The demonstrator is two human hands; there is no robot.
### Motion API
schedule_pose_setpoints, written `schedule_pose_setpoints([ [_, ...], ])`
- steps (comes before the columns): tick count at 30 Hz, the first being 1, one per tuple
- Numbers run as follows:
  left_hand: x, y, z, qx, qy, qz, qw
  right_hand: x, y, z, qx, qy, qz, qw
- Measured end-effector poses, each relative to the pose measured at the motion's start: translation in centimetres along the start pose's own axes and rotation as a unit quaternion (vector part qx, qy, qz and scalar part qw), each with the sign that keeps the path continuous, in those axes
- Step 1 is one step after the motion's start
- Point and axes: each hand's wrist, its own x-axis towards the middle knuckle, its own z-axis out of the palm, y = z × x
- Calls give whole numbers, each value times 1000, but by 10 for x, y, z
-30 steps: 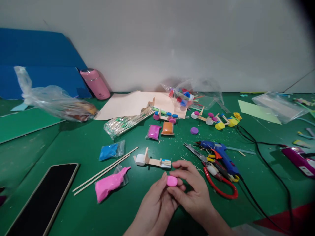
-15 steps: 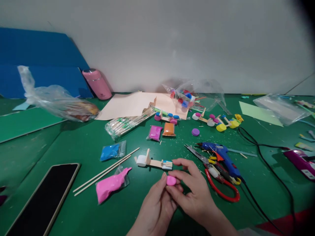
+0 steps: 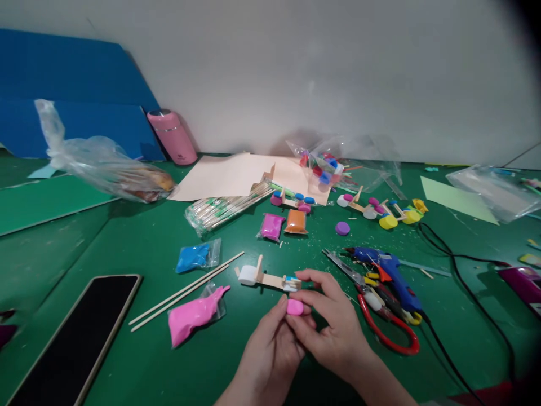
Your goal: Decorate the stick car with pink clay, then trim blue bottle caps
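Note:
A small lump of pink modelling clay [image 3: 295, 307] is pinched between the fingers of both hands. My left hand [image 3: 270, 344] holds it from the left, thumb on its edge. From the right, my right hand [image 3: 327, 321] grips it with thumb and fingers, the index finger stretched out above. Just beyond the fingertips lies a small wooden-stick car [image 3: 270, 279] with white wheels, an upright stick and a blue patch at its right end. An opened bag of pink clay [image 3: 196, 316] rests to the left, near two thin wooden sticks [image 3: 186, 290].
Pliers with red handles [image 3: 389, 332], scissors [image 3: 342, 265] and a blue glue gun [image 3: 389, 270] with its cord lie right. A phone [image 3: 76, 338] lies left. Clay packets [image 3: 271, 226], a purple disc [image 3: 342, 228], finished little cars [image 3: 293, 200] and bagged sticks [image 3: 224, 208] sit further back.
The view has shifted slightly, so the table things appear a little further right. Both hands keep hold of the pink clay, which looks slightly turned or flattened between the fingers.

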Motion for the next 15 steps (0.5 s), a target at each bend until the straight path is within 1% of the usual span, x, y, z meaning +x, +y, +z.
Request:
schedule_pose_setpoints([
  [6, 1, 0, 0, -15, -14, -6, 1000, 2, -1, -1, 1, -12, 4, 1000],
  [11, 2, 1, 2, -8, 0, -4, 1000, 2, -1, -3, 12, -22, 11, 1000],
  [15, 2, 0, 4, -8, -11, -7, 1000, 3, -4, -4, 18, -19, 21, 999],
])
